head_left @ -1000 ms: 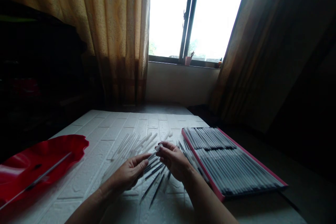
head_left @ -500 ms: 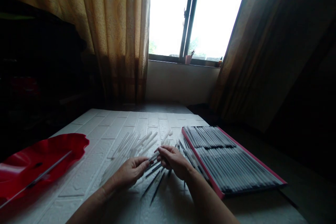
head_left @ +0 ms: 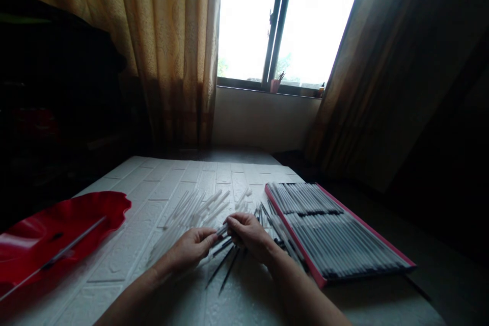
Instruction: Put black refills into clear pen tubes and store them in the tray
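Observation:
My left hand (head_left: 193, 248) pinches one end of a clear-barrelled pen (head_left: 222, 229) over the middle of the table. At its other end, the fingers of my right hand (head_left: 248, 232) are closed on the same pen, hiding much of it. Left of and behind my hands lies a spread of clear pen barrels (head_left: 185, 209). Thin dark pen refills (head_left: 228, 270) fan out on the table beneath and in front of my hands. To the right, a pink-edged box (head_left: 324, 281) contains many clear pens with dark ends, laid in two rows.
The table (head_left: 110, 260) has a white brick-patterned cover. A red wavy-rimmed dish (head_left: 89, 204) sits at the left, with a long thin rod (head_left: 76, 243) across it. More dark and clear pen parts (head_left: 280, 229) lie along the box's left side. Curtains (head_left: 171, 51) flank a bright window.
My right hand has shifted slightly left, closer to my left hand, along the pen. Both hands keep their grip, and the view has tilted very slightly.

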